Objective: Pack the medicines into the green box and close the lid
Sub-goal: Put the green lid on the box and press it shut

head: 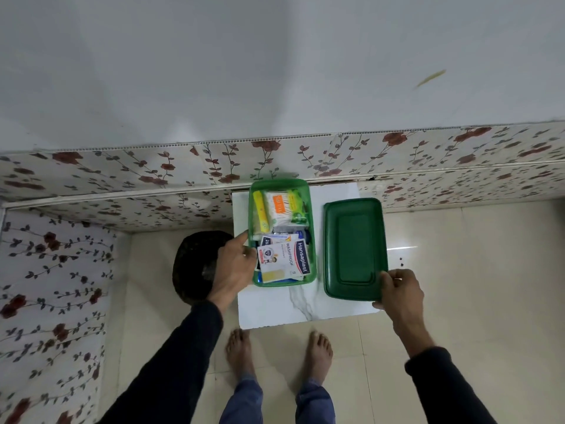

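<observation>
The green box (309,209) stands open on a small white table (275,310), filled with medicines: a plaster packet (284,258) on top, a pack of cotton buds (279,208) and a yellow tube (260,209) behind it. My left hand (234,267) grips the box's left rim near its front corner. The dark green lid (354,246) lies flat on the table to the right of the box. My right hand (400,290) holds the lid by its near right corner, thumb on top.
A dark round object (195,264) sits on the floor left of the table. Walls with a floral pattern (122,175) enclose the back and left. My bare feet (278,351) stand on the tiled floor just before the table.
</observation>
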